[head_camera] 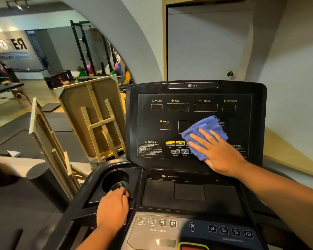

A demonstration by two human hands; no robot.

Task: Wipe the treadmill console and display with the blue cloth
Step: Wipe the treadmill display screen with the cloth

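The black treadmill display (177, 114) stands upright in front of me, with dark readout windows labelled incline, time, speed and distance. My right hand (218, 152) lies flat on a folded blue cloth (204, 130) and presses it against the lower right of the display, covering part of the middle window and some buttons. My left hand (113, 208) rests on the console (188, 195) beside the left cup holder (116, 179), fingers curled over its edge. Below is a panel of numbered buttons (157, 222).
Wooden easels and a board (92, 116) lean to the left of the treadmill. A dark cylinder (42, 179) stands on the floor at left. A white wall (287, 87) is close behind and right. A mirror shows gym racks and weight plates (90, 56).
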